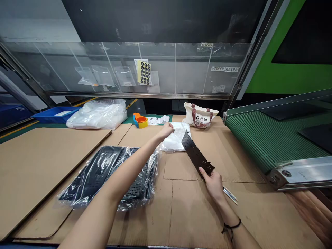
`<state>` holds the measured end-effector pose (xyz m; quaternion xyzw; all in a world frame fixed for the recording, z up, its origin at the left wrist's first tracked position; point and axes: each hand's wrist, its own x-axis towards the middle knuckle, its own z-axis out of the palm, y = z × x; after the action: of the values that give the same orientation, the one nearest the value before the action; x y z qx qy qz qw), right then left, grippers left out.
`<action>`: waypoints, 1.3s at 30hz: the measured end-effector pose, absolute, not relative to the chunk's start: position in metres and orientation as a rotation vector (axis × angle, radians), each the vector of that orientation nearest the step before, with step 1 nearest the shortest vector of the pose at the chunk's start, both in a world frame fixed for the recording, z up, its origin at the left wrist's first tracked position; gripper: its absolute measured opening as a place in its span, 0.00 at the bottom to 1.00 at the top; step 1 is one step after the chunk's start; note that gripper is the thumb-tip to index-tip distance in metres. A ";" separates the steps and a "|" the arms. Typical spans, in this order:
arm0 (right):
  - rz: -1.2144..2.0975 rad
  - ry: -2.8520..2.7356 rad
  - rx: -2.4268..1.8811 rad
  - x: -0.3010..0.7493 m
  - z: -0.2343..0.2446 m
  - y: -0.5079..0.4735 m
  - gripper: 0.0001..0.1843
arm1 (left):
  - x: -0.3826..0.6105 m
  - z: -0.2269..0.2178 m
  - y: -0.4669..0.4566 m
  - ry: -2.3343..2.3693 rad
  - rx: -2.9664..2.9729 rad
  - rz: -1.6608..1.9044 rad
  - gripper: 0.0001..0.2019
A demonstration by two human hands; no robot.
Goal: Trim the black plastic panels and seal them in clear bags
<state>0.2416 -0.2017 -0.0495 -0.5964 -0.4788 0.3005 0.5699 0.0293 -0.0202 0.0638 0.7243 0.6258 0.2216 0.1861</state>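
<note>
My right hand (213,183) grips the near end of a thin black perforated panel (197,154), which slants up and away to the left. The fingers of my left hand (166,131) are closed over the left side of a stack of clear plastic bags (177,138); whether they pinch a bag is hidden. Under my left forearm lie several black panels (103,169) inside clear plastic wrapping. Tweezers (230,195) rest on the cardboard just beyond my right wrist.
Cardboard (192,207) covers the bench. At the back are a blue tray (57,116), a bulky plastic bundle (100,114), an orange and yellow tape dispenser (140,120), and a canvas pouch (200,116). A green conveyor belt (275,135) carrying dark panels borders the right side.
</note>
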 end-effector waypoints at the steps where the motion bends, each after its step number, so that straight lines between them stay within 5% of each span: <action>1: 0.700 -1.102 -1.388 0.242 -0.048 -0.201 0.23 | 0.026 0.065 -0.027 1.762 2.085 0.603 0.15; 5: 0.776 -0.967 -1.249 0.248 -0.033 -0.203 0.25 | 0.012 0.067 -0.052 1.770 2.265 0.504 0.13; 14: 1.758 -0.505 -0.971 0.237 -0.008 -0.267 0.22 | 0.005 0.075 -0.086 1.572 2.522 0.316 0.17; 28: 1.351 -0.255 -1.061 0.186 -0.052 -0.305 0.20 | 0.039 0.043 -0.133 1.431 2.986 0.184 0.12; 39: 1.238 -0.159 -0.979 0.176 -0.050 -0.312 0.28 | 0.054 0.048 -0.153 1.584 3.099 0.299 0.22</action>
<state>0.1760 -0.3124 -0.0497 -0.4399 -0.0712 0.5562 0.7015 0.0541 -0.1531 0.0482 0.8735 0.4464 0.0843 -0.1750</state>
